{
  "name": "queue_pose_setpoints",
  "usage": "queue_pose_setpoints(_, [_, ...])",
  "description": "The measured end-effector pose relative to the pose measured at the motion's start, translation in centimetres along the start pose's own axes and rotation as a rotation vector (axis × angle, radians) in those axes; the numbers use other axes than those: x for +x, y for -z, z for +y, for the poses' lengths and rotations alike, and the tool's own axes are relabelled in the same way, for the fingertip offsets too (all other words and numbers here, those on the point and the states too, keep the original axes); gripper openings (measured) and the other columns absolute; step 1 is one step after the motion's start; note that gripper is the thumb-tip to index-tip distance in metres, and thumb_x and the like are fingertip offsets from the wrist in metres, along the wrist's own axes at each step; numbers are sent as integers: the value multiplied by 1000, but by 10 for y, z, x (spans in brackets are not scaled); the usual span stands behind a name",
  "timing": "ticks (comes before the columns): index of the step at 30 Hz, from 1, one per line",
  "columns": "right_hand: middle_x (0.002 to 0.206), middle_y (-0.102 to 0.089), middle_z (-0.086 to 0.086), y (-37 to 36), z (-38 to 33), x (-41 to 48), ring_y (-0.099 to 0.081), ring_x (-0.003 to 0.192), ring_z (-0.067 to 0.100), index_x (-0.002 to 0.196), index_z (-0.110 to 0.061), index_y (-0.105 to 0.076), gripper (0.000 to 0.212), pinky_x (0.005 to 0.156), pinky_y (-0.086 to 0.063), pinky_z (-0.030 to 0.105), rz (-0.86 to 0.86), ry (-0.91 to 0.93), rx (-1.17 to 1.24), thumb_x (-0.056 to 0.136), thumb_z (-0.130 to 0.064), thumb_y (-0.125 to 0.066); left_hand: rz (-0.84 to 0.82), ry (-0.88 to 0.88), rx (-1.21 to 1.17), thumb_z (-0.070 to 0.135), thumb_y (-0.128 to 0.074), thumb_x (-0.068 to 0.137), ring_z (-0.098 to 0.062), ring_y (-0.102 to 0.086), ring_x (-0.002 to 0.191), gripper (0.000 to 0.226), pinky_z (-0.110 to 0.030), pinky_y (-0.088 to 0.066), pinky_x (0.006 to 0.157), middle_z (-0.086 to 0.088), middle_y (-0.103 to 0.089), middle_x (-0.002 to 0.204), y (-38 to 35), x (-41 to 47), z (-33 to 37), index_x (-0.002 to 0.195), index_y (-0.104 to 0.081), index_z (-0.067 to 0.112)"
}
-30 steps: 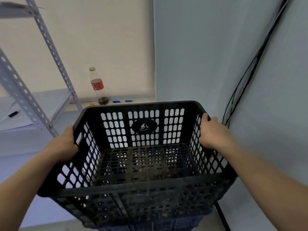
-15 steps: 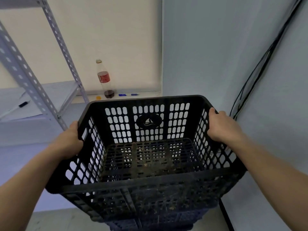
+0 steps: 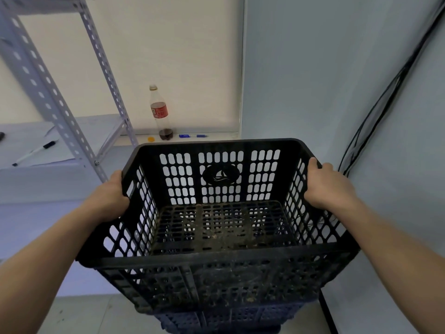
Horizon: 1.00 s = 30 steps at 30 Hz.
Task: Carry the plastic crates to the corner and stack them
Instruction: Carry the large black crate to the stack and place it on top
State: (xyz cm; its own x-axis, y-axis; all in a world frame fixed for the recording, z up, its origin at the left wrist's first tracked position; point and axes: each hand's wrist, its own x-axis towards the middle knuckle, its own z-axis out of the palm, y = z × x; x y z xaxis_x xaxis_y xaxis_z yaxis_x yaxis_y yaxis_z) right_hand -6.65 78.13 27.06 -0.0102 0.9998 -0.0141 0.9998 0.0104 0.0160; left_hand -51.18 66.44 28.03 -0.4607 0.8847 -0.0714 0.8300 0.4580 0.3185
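Note:
A black perforated plastic crate (image 3: 216,259) fills the middle of the view, held level in front of the room corner. My left hand (image 3: 109,197) grips its left rim and my right hand (image 3: 326,185) grips its right rim. The crate is empty, with dirt on its grid floor. Directly below it a dark blue crate (image 3: 224,318) shows partly, with the black crate over it. Whether the two crates touch is hidden.
A grey slotted metal shelf frame (image 3: 45,92) stands at the left with papers and a marker on its shelf. A near-empty cola bottle (image 3: 160,114) and a blue pen (image 3: 192,135) sit on the sill behind. Black cables (image 3: 375,116) run down the right wall.
The crate and both hands sit slightly lower and farther forward in the view, over the blue crate. The grips are unchanged.

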Motion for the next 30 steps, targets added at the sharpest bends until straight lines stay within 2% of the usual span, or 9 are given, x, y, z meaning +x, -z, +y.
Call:
queue_pose_setpoints(4, [133,-45,19,2,1,1,-61,103,36,156,-11,-18,81,70,-49,39,6,19,51,90,-25,-61,30,-4,75,16,-61,88,-38,-62,93,47,-46,-52,82,-21,-65,110,2,-4,3,129,-38,13])
queue_pose_setpoints(7, [133,-44,14,3,4,3,-59,108,35,150,-11,-27,78,78,-54,43,52,18,145,86,-35,-64,172,-83,112,22,-60,88,-37,-60,89,40,-43,-49,73,-16,-63,107,6,-14,7,123,-44,13])
queue_pose_setpoints(10, [129,-47,12,3,4,3,-58,108,33,139,-10,-39,65,83,-55,45,65,23,162,86,-38,-63,160,-121,193,31,-57,92,-35,-60,108,52,-44,-52,80,-13,-51,137,4,-29,7,138,-41,15])
queue_pose_setpoints(12, [123,-50,10,3,3,2,-59,103,31,133,-10,-44,55,79,-55,43,62,34,137,88,-37,-61,52,-100,259,35,-57,94,-32,-56,122,70,-43,-52,88,-4,-26,160,0,-34,5,152,-25,15])
queue_pose_setpoints(14, [121,-51,10,2,2,1,-60,101,30,131,-9,-45,52,75,-54,41,71,49,104,89,-35,-60,19,-94,259,35,-57,94,-32,-56,124,75,-43,-52,89,-2,-15,164,-2,-31,3,154,-16,14])
queue_pose_setpoints(17, [119,-52,12,1,1,1,-60,101,31,126,-7,-45,47,71,-51,38,75,69,68,89,-31,-60,24,-107,235,30,-57,93,-35,-58,120,72,-43,-51,86,-6,-17,163,-2,-24,3,151,-18,12])
queue_pose_setpoints(19, [122,-52,13,1,0,0,-60,106,32,129,-6,-44,49,73,-48,38,74,75,55,91,-31,-60,18,-97,237,29,-57,93,-35,-57,122,73,-43,-51,88,-6,-17,163,-3,-22,3,152,-17,12])
queue_pose_setpoints(24, [137,-42,19,-1,-2,-1,-49,122,33,145,-3,-33,71,95,-53,41,56,95,-54,90,-41,-59,-4,-82,214,28,-57,93,-34,-53,127,75,-44,-49,95,-7,-15,164,-1,-22,5,153,-15,12])
queue_pose_setpoints(30, [149,-25,28,-2,-12,-10,-45,125,37,155,-12,-25,88,96,-51,43,-7,48,-200,85,-55,-56,-15,-73,203,29,-56,94,-33,-46,136,79,-44,-44,103,-8,-13,166,2,-26,8,157,-11,11])
